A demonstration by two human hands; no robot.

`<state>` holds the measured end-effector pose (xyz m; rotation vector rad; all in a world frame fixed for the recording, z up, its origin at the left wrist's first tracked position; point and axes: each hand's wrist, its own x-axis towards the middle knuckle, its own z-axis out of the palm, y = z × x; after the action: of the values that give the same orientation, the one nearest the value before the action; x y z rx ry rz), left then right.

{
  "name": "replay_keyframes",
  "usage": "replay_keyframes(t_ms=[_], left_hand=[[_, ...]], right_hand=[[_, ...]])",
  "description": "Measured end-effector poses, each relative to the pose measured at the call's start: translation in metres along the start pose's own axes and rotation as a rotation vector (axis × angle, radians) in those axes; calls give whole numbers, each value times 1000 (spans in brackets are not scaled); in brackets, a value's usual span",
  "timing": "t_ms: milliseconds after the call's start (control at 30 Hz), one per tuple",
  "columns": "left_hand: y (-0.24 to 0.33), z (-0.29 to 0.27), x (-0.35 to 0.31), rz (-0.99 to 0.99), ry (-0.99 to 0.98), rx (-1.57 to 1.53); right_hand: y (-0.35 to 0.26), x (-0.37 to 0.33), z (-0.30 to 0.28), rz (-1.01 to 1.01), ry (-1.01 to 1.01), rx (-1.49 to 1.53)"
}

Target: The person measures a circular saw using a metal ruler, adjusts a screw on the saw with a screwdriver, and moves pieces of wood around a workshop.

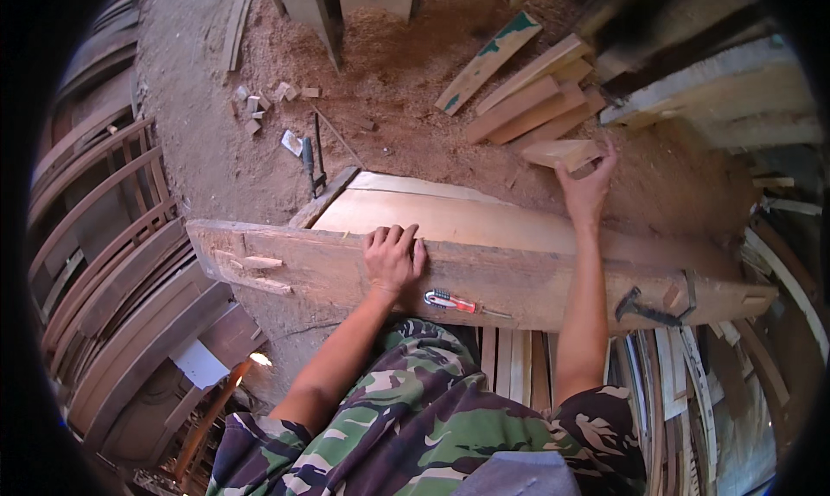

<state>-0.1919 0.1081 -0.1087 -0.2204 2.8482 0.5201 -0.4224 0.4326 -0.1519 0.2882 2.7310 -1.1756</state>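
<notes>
My left hand (pixel 393 258) rests on a long, thick wooden beam (pixel 536 276), its fingers bent over the far edge. My right hand (pixel 588 185) reaches past the beam and grips the near end of a short pale wooden block (pixel 553 153) between thumb and fingers. Just beyond that block lies a pile of cut wood pieces (pixel 527 107). On the beam lie a screwdriver (pixel 451 302) with a red and white handle, right of my left hand, and a dark hammer (pixel 644 308) farther right. Behind the beam a wide pale board (pixel 415 211) lies flat.
A clamp (pixel 313 163) stands beyond the board's left end, near several small wood offcuts (pixel 255 105). A strip with green paint (pixel 488 62) lies on the sawdust-covered ground. Stacked wooden frames (pixel 104 211) line the left side. Long wood strips (pixel 674 392) lie below the beam's right half.
</notes>
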Motion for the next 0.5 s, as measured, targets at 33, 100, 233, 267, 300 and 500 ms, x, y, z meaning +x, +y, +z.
replay_keyframes(t_ms=[33, 100, 233, 267, 300, 500], left_hand=[[0, 1, 0, -3, -4, 7], [-1, 1, -1, 14, 17, 3], [0, 2, -2, 26, 36, 21], [0, 2, -1, 31, 45, 25], [0, 2, -1, 33, 51, 24], [1, 1, -2, 35, 61, 25]], right_hand=[[-13, -15, -5, -8, -6, -19], [-38, -37, -17, -34, 6, -31], [-71, -65, -37, -57, 100, -12], [-77, -70, -40, -45, 127, -11], [-82, -74, -42, -36, 138, 48], [-120, -106, -43, -58, 191, 424]])
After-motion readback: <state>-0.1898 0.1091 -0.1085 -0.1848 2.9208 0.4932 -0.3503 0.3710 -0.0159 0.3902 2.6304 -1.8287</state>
